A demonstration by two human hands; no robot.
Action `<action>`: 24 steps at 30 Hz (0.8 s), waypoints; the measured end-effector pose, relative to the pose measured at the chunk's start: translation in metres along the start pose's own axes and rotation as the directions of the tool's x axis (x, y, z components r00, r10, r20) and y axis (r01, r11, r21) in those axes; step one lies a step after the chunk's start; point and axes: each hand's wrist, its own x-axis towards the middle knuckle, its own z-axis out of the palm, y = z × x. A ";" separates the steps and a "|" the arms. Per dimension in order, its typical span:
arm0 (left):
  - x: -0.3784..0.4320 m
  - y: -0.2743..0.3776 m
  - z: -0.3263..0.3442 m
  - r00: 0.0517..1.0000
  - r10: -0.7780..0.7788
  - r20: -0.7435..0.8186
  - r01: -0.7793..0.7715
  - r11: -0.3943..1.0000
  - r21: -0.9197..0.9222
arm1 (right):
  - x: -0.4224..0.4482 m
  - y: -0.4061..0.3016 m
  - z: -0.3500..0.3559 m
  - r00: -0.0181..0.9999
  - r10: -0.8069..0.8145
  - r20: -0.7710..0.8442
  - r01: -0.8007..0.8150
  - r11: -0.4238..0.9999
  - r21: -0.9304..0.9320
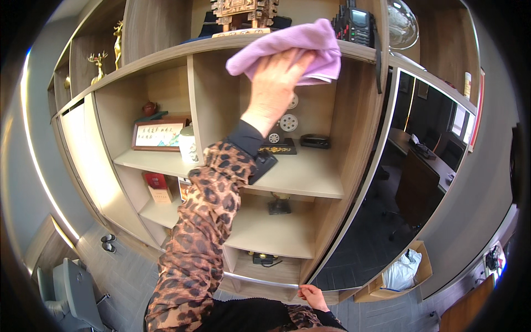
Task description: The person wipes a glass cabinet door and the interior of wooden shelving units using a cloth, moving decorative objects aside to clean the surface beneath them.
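My left hand (278,79) is raised to the upper shelf with its palm on a folded light purple cloth (307,50), which lies against the front edge of the wooden shelf (361,52). Just above the cloth stand a carved wooden model (244,12) and, to the right, several black handheld radios (357,27). Low down, my right hand (312,295) has its fingers curled beside the end of a metal-trimmed shelf edge (265,281); whether it touches or grips anything is unclear. A leopard-print sleeve hides part of the middle shelves.
Film-reel ornament (288,123), black object (315,141), framed picture (159,133) and white jar (188,145) stand on the middle shelves. Further up are a glass globe (402,25) and golden deer figures (98,68). A dark glass door (398,199) and cardboard box (423,265) lie right; a grey chair (76,290) stands left.
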 end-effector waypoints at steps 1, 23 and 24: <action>-0.005 -0.014 -0.008 1.000 -0.018 0.018 0.017 0.999 0.042 | 0.001 0.000 0.001 0.997 0.019 -0.077 -0.022 0.999 -0.031; -0.004 -0.023 -0.031 0.944 -0.329 -0.033 0.330 0.944 0.028 | -0.008 0.020 -0.029 0.995 0.022 0.093 -0.022 1.000 -0.002; 0.002 -0.008 -0.022 0.945 -0.325 0.019 0.325 0.946 0.005 | -0.014 0.022 -0.034 0.998 0.064 0.003 -0.064 0.998 -0.016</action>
